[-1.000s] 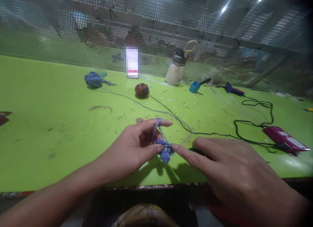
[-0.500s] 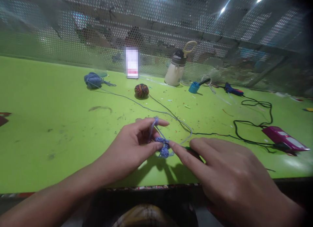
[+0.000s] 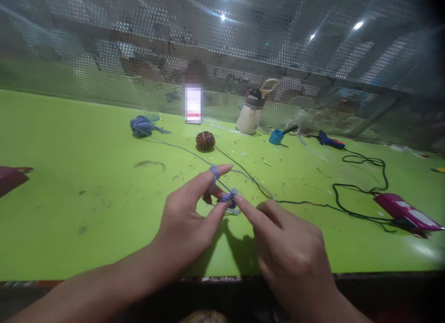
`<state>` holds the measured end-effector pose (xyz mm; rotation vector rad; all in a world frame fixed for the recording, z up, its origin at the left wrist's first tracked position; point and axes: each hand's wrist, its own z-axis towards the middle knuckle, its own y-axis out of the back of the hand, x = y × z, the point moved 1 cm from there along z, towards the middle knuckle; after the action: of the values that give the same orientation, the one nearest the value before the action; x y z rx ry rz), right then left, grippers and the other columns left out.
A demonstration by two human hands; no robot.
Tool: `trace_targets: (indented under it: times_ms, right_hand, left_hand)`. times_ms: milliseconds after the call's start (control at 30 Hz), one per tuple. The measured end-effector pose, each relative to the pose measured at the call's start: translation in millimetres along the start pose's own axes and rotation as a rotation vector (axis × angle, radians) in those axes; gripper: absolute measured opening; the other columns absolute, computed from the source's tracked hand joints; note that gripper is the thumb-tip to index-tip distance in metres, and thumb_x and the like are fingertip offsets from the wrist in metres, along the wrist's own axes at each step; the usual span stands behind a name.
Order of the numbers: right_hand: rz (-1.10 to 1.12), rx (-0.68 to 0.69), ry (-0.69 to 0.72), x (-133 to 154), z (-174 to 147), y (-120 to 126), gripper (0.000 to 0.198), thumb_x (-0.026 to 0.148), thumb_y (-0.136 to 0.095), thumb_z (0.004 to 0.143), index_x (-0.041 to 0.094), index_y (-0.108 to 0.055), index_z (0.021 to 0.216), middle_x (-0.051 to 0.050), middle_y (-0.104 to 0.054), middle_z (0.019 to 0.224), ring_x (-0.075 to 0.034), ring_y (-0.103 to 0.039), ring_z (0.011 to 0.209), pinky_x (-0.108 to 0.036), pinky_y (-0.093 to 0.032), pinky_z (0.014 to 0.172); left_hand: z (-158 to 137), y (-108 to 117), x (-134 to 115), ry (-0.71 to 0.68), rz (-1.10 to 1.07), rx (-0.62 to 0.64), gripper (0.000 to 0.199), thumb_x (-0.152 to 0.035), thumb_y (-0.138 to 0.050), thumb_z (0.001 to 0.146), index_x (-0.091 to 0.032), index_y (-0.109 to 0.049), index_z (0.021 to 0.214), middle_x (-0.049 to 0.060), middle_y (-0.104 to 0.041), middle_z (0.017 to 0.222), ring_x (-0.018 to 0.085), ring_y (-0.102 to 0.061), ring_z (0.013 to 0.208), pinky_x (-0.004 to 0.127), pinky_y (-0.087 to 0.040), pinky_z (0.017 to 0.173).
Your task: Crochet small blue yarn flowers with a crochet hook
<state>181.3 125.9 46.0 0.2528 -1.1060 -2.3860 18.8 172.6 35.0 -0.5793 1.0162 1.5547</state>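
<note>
My left hand (image 3: 189, 214) pinches a small blue crochet piece (image 3: 227, 199) between thumb and fingers, over the table's front part. Blue yarn is wound around its raised index finger and runs down to the piece. My right hand (image 3: 290, 242) is closed, with its index fingertip against the right side of the piece. The crochet hook in it is almost wholly hidden by the fingers now; its green handle shows in the earlier view. From the blue yarn ball (image 3: 141, 127), at the back left, a strand trails towards my hands.
A multicoloured yarn ball (image 3: 205, 141) lies behind my hands. Farther back stand a lit phone (image 3: 193, 104), a bottle (image 3: 249, 114) and a small blue pot (image 3: 276, 137). On the right are a blue glue gun (image 3: 331, 141), a dark cord and a magenta packet (image 3: 405, 212).
The camera view has shifted, so the table items sit lower. My right hand has turned and drawn in closer, hiding the hook. The crochet piece is tilted differently in my left fingers.
</note>
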Motion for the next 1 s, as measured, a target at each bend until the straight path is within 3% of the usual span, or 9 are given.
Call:
trace_targets:
  times_ms: [100,167,267,367,500,600,700,833,1000]
  right_hand:
    - [0.331,-0.128,-0.202,6,1,-12,0.040,0.004,-0.043,0.089,0.013,-0.072,0.115,-0.006,-0.064,0.068,-0.015,-0.057,0.056,-0.027,-0.046,0.050]
    - [0.555,-0.223,-0.364,11,2,-19,0.035,0.007,-0.050,0.088,0.019,-0.076,0.108,-0.004,-0.067,0.069,-0.015,-0.060,0.057,-0.027,-0.050,0.051]
    - [0.832,-0.270,-0.609,17,5,-28,0.023,0.017,-0.061,0.085,0.020,-0.078,0.100,-0.001,-0.066,0.060,-0.012,-0.053,0.044,-0.024,-0.045,0.039]
    - [0.966,-0.282,-0.687,20,6,-32,0.022,0.023,-0.064,0.085,0.017,-0.077,0.101,0.000,-0.063,0.057,-0.011,-0.050,0.040,-0.022,-0.043,0.035]
    - [0.756,-0.295,-0.458,10,5,-25,0.024,0.012,-0.060,0.086,0.021,-0.077,0.100,-0.001,-0.067,0.065,-0.013,-0.058,0.050,-0.024,-0.048,0.043]
    - [0.431,-0.200,-0.097,-6,2,-15,0.034,0.003,-0.050,0.089,0.014,-0.072,0.112,-0.008,-0.069,0.076,-0.017,-0.064,0.064,-0.028,-0.051,0.055]
    - [0.033,-0.090,0.126,-20,-1,-6,0.033,0.004,-0.048,0.093,0.011,-0.071,0.116,-0.009,-0.066,0.071,-0.017,-0.058,0.060,-0.029,-0.042,0.052]
    - [-0.128,-0.030,0.269,-23,2,7,0.032,0.008,-0.045,0.096,0.007,-0.072,0.114,-0.010,-0.063,0.067,-0.019,-0.054,0.058,-0.031,-0.038,0.052]
    - [-0.164,0.064,0.304,-17,4,18,0.036,0.007,-0.040,0.096,0.003,-0.070,0.115,-0.012,-0.061,0.065,-0.021,-0.053,0.055,-0.032,-0.036,0.050]
  left_hand:
    - [-3,0,1,-0.103,0.056,-0.068,0.052,-0.009,-0.065,0.083,-0.024,-0.055,0.132,0.000,-0.070,0.090,0.016,-0.066,0.085,0.033,-0.049,0.095]
    - [-3,0,0,-0.077,0.011,-0.090,0.055,-0.011,-0.067,0.082,-0.024,-0.053,0.134,0.000,-0.071,0.092,0.015,-0.066,0.088,0.033,-0.047,0.101]
    - [5,2,-3,0.156,-0.232,-0.086,0.060,-0.017,-0.075,0.078,-0.021,-0.053,0.134,-0.002,-0.070,0.082,0.016,-0.067,0.087,0.035,-0.049,0.100]
    - [14,4,-7,0.438,-0.550,-0.062,0.070,-0.017,-0.082,0.070,-0.018,-0.053,0.134,-0.004,-0.068,0.073,0.015,-0.068,0.079,0.031,-0.055,0.088]
    - [17,5,-13,0.553,-0.716,-0.038,0.075,-0.010,-0.084,0.064,-0.017,-0.054,0.132,-0.006,-0.065,0.068,0.012,-0.066,0.072,0.026,-0.055,0.078]
    - [15,6,-16,0.519,-0.607,-0.021,0.075,-0.013,-0.084,0.065,-0.019,-0.054,0.133,-0.006,-0.064,0.067,0.013,-0.064,0.069,0.027,-0.055,0.075]
    - [13,6,-17,0.466,-0.468,-0.001,0.071,-0.017,-0.081,0.069,-0.019,-0.053,0.134,-0.005,-0.064,0.068,0.015,-0.063,0.072,0.029,-0.054,0.073]
    - [13,5,-11,0.433,-0.376,0.043,0.064,-0.016,-0.078,0.071,-0.019,-0.056,0.131,-0.004,-0.065,0.070,0.015,-0.063,0.072,0.029,-0.053,0.070]
    - [15,4,-2,0.441,-0.397,0.079,0.050,-0.012,-0.077,0.070,-0.017,-0.066,0.118,-0.004,-0.063,0.070,0.012,-0.061,0.068,0.025,-0.053,0.068]
